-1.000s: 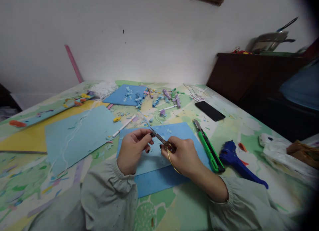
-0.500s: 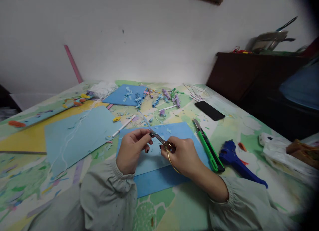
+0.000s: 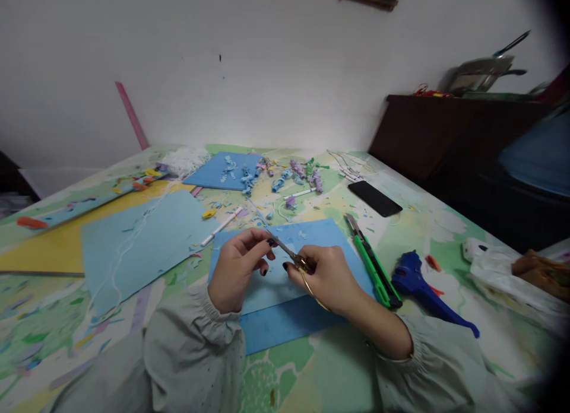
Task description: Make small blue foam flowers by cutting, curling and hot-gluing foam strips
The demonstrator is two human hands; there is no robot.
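Observation:
My right hand (image 3: 324,278) grips small scissors (image 3: 287,250) by their gold handles, with the blades pointing up and left. At the blade tips is my left hand (image 3: 241,264), its thumb and forefinger pinched together. Whatever lies in that pinch is too small to make out. Both hands are above light blue sheets (image 3: 285,324), on which small blue scraps lie. A green utility knife (image 3: 374,264) rests to the right of my right hand, and a blue glue gun (image 3: 425,291) lies beyond it.
Behind the hands lie small curled paper pieces (image 3: 281,179), a blue sheet (image 3: 214,175) and a black phone (image 3: 374,198). A white stick (image 3: 221,226) and a pale blue sheet (image 3: 146,247) are at the left. Plastic wrapping (image 3: 507,276) sits far right.
The scissors and my right hand have shifted very slightly. The scissor blades look closer together than before. My left hand keeps its pinch in nearly the same place.

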